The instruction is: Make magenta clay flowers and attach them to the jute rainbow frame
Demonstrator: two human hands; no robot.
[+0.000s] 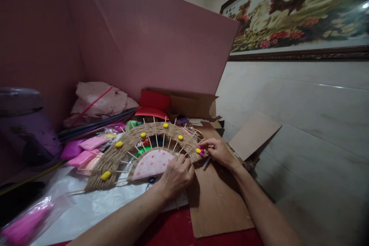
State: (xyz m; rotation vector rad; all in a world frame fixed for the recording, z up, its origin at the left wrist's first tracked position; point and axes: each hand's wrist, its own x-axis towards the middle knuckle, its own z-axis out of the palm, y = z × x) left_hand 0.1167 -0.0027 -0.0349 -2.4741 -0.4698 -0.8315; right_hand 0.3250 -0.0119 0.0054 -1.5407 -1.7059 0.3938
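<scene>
dim indoor light | edges bent, corners dark | foreground blurred

Clay packets (86, 150) crowding left; cardboard (216, 200) bare.

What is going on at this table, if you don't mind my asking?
A person is handling a half-round woven arch of twine on wooden sticks, dotted with yellow blobs. Their left hand rests on its inner edge beside a pink half-disc. Their right hand is at the arch's right end, fingertips at some small pink pieces, and seems to hold a thin tool. Pink packets lie on the left.
</scene>
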